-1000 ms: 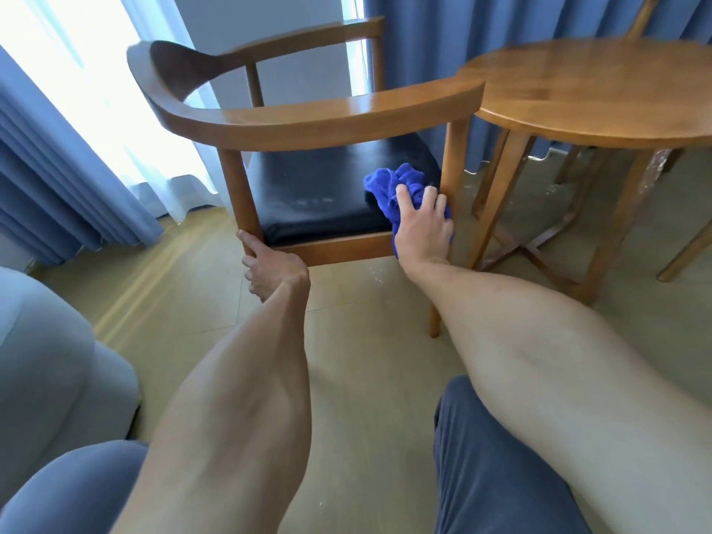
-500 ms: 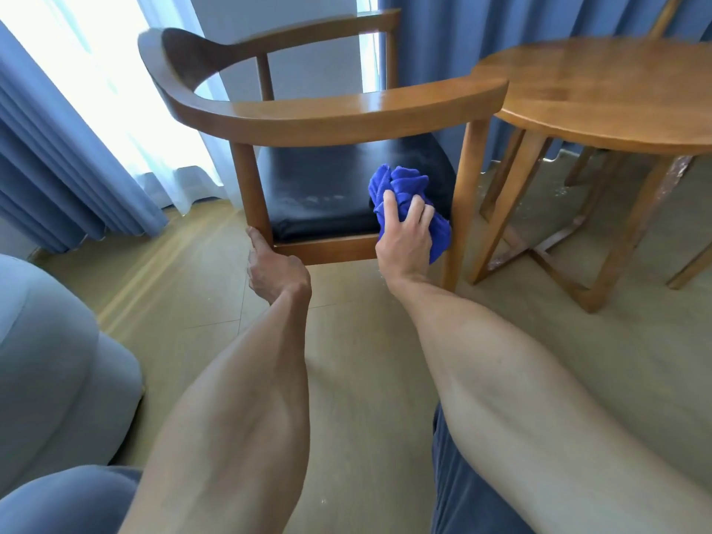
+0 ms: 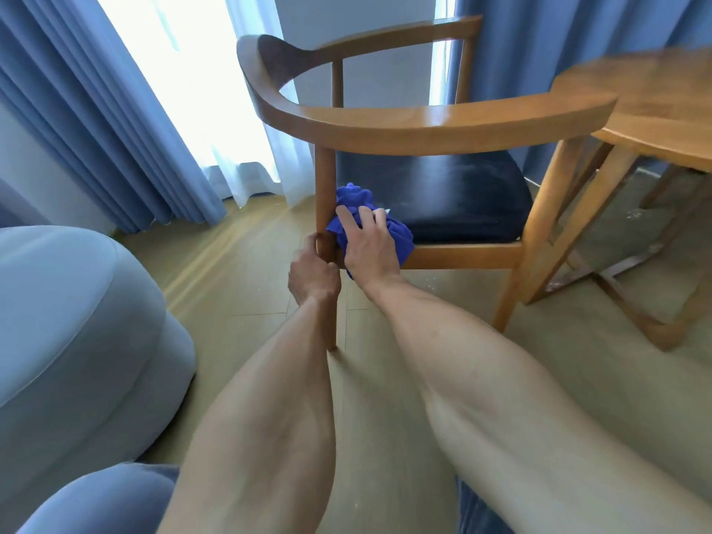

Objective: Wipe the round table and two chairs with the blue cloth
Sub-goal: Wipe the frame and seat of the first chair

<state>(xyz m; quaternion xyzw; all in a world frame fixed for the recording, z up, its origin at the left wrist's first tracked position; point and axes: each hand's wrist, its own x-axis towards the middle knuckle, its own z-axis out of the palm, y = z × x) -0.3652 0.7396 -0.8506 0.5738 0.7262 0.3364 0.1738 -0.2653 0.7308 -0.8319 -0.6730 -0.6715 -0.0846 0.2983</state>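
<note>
The left hand (image 3: 314, 273) is gripping the chair (image 3: 424, 125) by its front leg, fingers curled round the post. Just beyond and beside those fingers, the right hand (image 3: 368, 244) is pressing the bunched blue cloth (image 3: 356, 198) against the seat corner, fingers spread over it. The cloth is judged soft, light and compliant; the chair rigid, best steadied at the leg.

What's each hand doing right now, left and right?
Left hand: closed, fingers wrapped round the chair leg.
Right hand: closed on the bunched blue cloth, pressing it to the seat's front corner.
</note>
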